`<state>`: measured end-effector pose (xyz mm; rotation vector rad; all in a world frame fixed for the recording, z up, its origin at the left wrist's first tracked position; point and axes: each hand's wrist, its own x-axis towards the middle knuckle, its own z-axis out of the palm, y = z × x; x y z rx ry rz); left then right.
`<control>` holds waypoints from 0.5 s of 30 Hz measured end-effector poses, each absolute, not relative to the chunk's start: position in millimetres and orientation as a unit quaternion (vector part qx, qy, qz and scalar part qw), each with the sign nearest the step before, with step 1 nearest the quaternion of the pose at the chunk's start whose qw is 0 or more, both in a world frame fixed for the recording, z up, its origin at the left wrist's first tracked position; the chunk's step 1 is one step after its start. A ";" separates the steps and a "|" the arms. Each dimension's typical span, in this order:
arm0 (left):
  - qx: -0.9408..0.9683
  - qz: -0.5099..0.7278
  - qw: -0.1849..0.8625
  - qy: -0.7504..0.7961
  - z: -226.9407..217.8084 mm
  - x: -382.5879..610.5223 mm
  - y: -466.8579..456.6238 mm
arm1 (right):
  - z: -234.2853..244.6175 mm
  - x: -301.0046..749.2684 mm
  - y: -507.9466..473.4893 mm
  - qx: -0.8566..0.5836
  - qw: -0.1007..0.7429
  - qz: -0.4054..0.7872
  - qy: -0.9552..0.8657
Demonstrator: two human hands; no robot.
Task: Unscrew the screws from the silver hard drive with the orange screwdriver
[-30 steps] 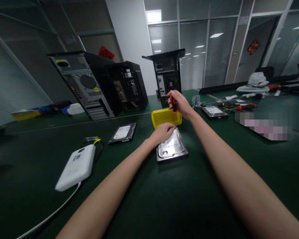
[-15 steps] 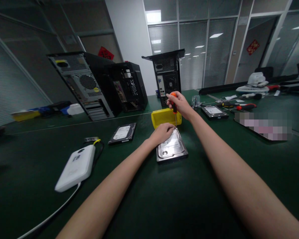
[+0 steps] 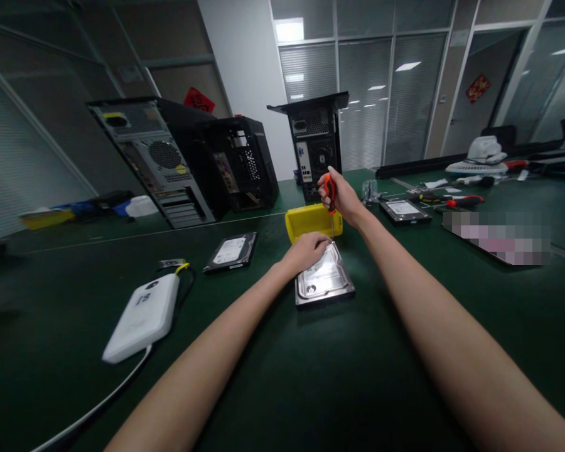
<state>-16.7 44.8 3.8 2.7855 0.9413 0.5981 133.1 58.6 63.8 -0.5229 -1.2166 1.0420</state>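
A silver hard drive [image 3: 324, 281] lies flat on the green table in front of me. My left hand [image 3: 306, 250] rests on its far left corner, fingers curled down onto the case. My right hand [image 3: 339, 193] is closed round the orange and black handle of a small screwdriver [image 3: 330, 196]. The screwdriver stands upright, its thin shaft reaching down to the drive's far edge beside my left fingers.
A yellow tray [image 3: 311, 221] sits just behind the drive. Another hard drive [image 3: 230, 251] and a white box with a cable [image 3: 144, 316] lie to the left, a third drive [image 3: 403, 210] and red-handled tools [image 3: 464, 201] to the right. Three open computer towers [image 3: 169, 160] stand at the back.
My right hand has shifted its grip on the screwdriver handle, fingers turning round it. The left hand and the drive have stayed put.
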 end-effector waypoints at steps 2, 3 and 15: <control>0.926 0.200 0.070 0.311 3.2 -16.9 45.4 | 64.3 133.4 59.0 -0.230 0.664 0.469 -0.534; 0.927 0.201 0.070 0.310 3.0 -16.9 45.6 | 64.4 133.6 59.1 -0.226 0.664 0.470 -0.536; 0.922 0.203 0.076 0.322 3.8 -16.7 44.1 | 63.1 134.7 62.3 -0.234 0.661 0.464 -0.541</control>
